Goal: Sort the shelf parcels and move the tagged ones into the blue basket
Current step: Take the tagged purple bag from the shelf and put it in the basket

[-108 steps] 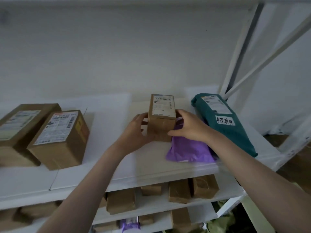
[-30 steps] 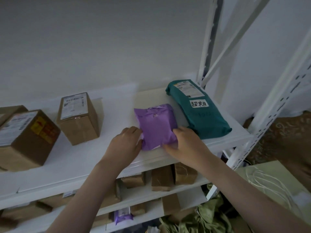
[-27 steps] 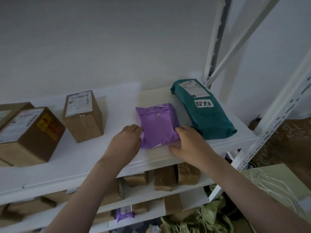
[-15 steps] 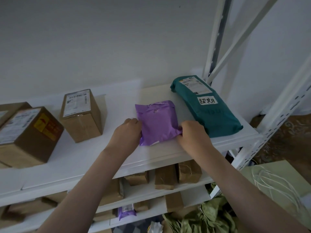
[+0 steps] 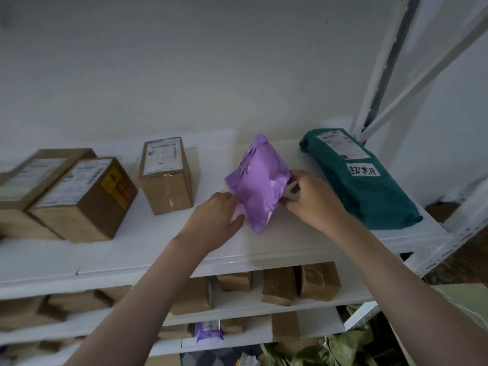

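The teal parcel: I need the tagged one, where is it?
Head view: the teal parcel lies at the top shelf's right end, just right of the purple parcel.

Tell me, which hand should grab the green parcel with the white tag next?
Probably the right hand: it lies beside the green parcel, while the left hand is beyond the purple parcel.

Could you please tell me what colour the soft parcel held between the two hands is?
The soft parcel is light purple, seen best in the head view.
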